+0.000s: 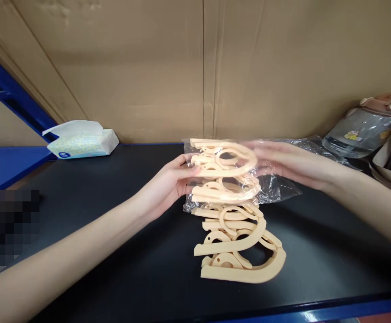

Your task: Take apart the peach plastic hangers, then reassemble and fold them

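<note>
A clear plastic bag holds several beige folding hangers, folded up and stacked. My left hand grips the left end of this bagged stack, thumb on top and fingers beneath. Along its right side lies my right hand, touching the bag near the curved ends; motion smears its fingers. Below the bag, more loose beige folding hangers rest in an overlapping pile on the black tabletop. The bag's lower edge hides part of that pile.
At the back left sits a tissue pack with a tissue sticking out. A clear bottle with a brown lid leans at the back right. Cardboard forms the back wall, and a blue metal frame stands at left.
</note>
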Available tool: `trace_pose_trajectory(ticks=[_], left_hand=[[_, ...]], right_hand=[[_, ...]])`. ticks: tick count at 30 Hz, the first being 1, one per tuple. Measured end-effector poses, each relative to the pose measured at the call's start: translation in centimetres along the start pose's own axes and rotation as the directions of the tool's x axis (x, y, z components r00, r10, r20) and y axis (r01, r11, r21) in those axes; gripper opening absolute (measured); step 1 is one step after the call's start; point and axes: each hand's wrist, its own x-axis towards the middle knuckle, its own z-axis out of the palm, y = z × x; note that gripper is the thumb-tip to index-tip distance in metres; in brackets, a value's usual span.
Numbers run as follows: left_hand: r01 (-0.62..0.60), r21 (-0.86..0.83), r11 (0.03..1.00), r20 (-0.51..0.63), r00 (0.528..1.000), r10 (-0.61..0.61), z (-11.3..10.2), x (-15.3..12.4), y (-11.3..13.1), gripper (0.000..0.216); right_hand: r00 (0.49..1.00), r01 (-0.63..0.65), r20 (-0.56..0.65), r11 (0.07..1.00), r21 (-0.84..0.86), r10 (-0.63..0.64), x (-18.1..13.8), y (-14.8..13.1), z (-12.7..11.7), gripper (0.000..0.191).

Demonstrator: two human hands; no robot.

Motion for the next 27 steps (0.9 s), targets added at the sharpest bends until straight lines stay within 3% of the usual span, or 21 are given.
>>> trace_pose_trajectory(ticks=[2,6,10,14,19,27], left_hand=[[0.015,0.001,1.0,0.003,1.0,-0.015,-0.2,-0.6,-0.5,0.034],[0.051,-0.029,0.998,-0.015,0.999,-0.052,-0.8,-1.2,-0.9,0.035],[0.076,-0.04,0.996,-0.051,0.996,-0.079,-0.6,-1.6,-0.9,0.036],[0.039,-0.041,0.998,-0.072,0.996,-0.042,-0.1,-2.0,-0.9,0.035],[0.064,-0.021,0.998,-0.015,0.998,-0.065,0.2,-2.1,-0.6,0.035],[0.102,0.34,0.935,-0.129,0.99,-0.062,-1.9,-3.1,2.2,0.021]], right_hand=[[0.999,-0.006,0.035,0.999,0.045,0.005,-0.4,-0.1,1.0,0.038],[1.0,0.008,-0.029,0.99,0.143,-0.004,-1.0,0.1,1.9,0.036],[0.998,0.022,-0.061,0.995,0.097,-0.016,-1.8,0.7,2.5,0.024],[0.987,-0.091,-0.115,0.984,0.152,0.109,-2.5,1.0,3.1,0.039],[0.984,-0.155,-0.043,0.957,0.244,0.171,-2.5,0.3,3.7,0.055],[0.989,-0.116,-0.064,0.968,0.222,0.133,-2.9,0.5,4.2,0.057]])
